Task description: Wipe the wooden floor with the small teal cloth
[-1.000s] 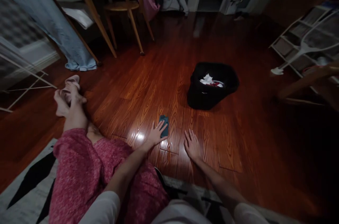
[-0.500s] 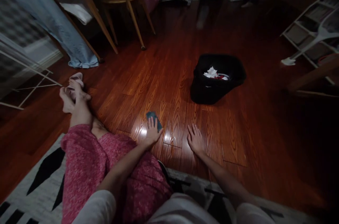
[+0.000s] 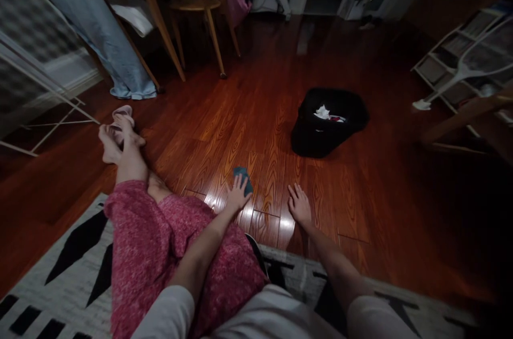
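Teal cloth under left hand, grip splayed flat; right hand spread, empty.

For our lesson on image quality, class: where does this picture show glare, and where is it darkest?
Head view: white glare on the glossy floor, near the left hand and between it and the right hand; head view: near-black area at the lower right edge; head view: dim interior of the black bin.

The one camera sits on the head of the person. It looks forward and down, with the pink pants close by and the wood floor going far back.
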`<state>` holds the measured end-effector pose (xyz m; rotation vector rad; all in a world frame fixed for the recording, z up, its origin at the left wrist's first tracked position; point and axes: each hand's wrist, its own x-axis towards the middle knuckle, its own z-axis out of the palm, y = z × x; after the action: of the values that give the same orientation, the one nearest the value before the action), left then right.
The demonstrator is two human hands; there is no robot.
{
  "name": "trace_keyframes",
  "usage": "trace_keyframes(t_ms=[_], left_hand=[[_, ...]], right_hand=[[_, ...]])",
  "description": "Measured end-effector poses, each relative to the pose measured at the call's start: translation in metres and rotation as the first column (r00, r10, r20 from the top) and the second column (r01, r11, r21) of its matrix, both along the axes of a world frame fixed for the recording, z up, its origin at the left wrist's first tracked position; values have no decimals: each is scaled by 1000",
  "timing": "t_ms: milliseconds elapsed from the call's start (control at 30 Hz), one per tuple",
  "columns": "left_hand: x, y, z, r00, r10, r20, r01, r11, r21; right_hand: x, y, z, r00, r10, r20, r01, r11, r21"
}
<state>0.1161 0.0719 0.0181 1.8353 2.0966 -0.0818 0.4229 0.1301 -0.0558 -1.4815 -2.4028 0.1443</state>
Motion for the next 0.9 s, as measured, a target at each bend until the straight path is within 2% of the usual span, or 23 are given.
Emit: trace_keyframes(t_ms=[67,100,167,233,300,400,467,533,567,633,700,767,800,867,900], left_hand=[[-18,-2,1,987,152,-45,-153,988,-15],[-23,-6,1,984,167,-60,-169,985,-28],[-22,-16,-1,991,115,-75,-121,990,-78],[-7,-29,-4,998,8,-66,-18,989,-149],[15,-43,-8,989,-149,-19,143,972,-185],[47,-58,-14,914,-395,97,404,907,-115],[57,-57,-14,851,-505,147,516,855,-49],[55,-45,-12,818,-554,156,561,827,-7],[50,-37,-10,829,-540,147,545,838,6],[35,-20,-6,899,-423,114,426,905,1],[16,-7,-4,980,-192,58,193,981,-14],[-2,-4,-5,999,38,-9,-38,999,-6],[-10,-5,-7,994,106,-37,-106,994,4],[-19,-12,-12,988,131,-77,-130,991,12],[-19,-17,-15,993,86,-79,-87,996,1]], right_hand=[[0,1,1,1000,-5,5,5,1000,1],[-1,1,1,1000,-7,6,7,1000,1],[-1,1,2,1000,-9,6,9,1000,0],[-1,0,3,1000,-12,6,12,1000,1],[-1,0,3,1000,-16,7,16,1000,7],[0,1,2,1000,-14,7,13,1000,24],[0,1,2,1000,-9,7,9,999,34],[0,2,2,1000,-9,10,8,999,42],[0,2,2,1000,-9,13,9,999,45],[0,3,1,1000,-13,17,12,999,52],[0,3,-2,1000,-18,21,17,998,66],[0,4,-5,999,-22,23,20,996,85],[1,5,-8,1000,-21,23,19,995,96],[2,6,-12,1000,-13,17,11,994,113],[3,7,-14,1000,-8,13,7,993,118]])
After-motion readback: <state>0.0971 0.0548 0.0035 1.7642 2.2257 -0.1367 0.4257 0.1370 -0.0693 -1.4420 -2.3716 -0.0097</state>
